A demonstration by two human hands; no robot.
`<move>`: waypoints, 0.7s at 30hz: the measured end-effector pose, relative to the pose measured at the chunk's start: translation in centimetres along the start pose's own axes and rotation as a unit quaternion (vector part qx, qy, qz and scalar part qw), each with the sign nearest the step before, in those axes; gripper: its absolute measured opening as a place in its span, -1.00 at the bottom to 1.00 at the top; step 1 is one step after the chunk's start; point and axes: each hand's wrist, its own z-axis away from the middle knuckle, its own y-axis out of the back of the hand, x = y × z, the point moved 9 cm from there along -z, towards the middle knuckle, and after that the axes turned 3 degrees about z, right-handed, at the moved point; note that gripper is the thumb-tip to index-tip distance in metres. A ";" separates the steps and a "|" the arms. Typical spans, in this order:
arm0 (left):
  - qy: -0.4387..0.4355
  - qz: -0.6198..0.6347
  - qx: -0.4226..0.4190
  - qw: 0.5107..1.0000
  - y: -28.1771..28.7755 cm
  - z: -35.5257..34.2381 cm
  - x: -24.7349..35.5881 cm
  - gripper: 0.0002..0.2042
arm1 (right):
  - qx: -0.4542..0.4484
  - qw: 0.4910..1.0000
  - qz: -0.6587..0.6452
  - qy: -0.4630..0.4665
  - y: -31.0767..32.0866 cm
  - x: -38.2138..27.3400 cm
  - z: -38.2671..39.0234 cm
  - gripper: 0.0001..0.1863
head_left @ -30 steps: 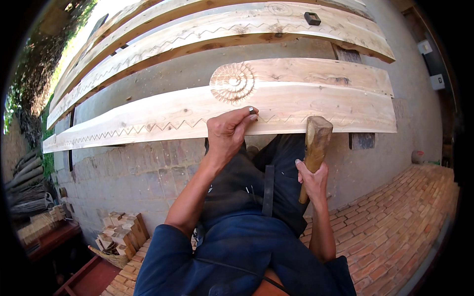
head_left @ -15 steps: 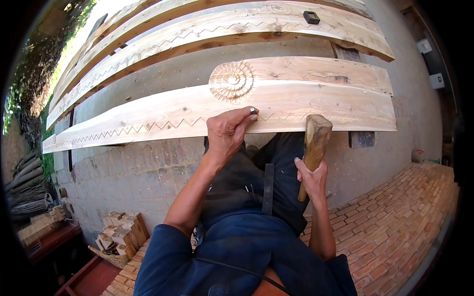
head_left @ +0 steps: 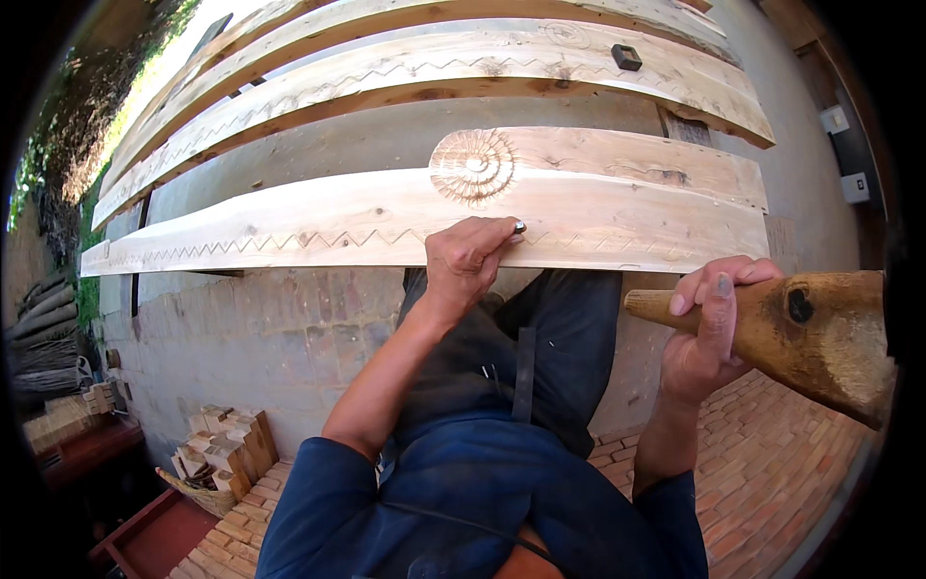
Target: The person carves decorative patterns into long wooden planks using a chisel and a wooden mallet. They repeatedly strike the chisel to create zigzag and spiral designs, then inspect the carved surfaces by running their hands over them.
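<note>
My left hand (head_left: 463,265) is closed in a fist around a chisel (head_left: 520,228); only its shiny metal end shows, the rest being hidden by my fingers. That fist rests at the near edge of a pale wooden plank (head_left: 617,207), over a carved zigzag line. Just beyond the hand, a round carved rosette (head_left: 475,167) stands out on the same plank. Off to the right, my right hand (head_left: 712,323) grips a wooden mallet (head_left: 820,338) by its handle. The mallet's broad, worn head points right, well away from the chisel.
More long planks lie parallel behind, one with a zigzag line (head_left: 405,69) and a small dark hollow block (head_left: 626,58) on it. A basket (head_left: 207,499) of wooden blocks stands at lower left. Brick paving (head_left: 772,463) covers the floor at lower right.
My right hand has swung the mallet outward to the right and up, its head turning from upward to sideways. The left fist with the chisel stays at about the same place on the plank.
</note>
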 end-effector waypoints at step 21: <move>0.199 0.192 0.102 0.955 7.3 1.4 -4.2 -0.85 | -0.194 0.901 0.142 -0.362 -3.1 12.1 14.0 -0.67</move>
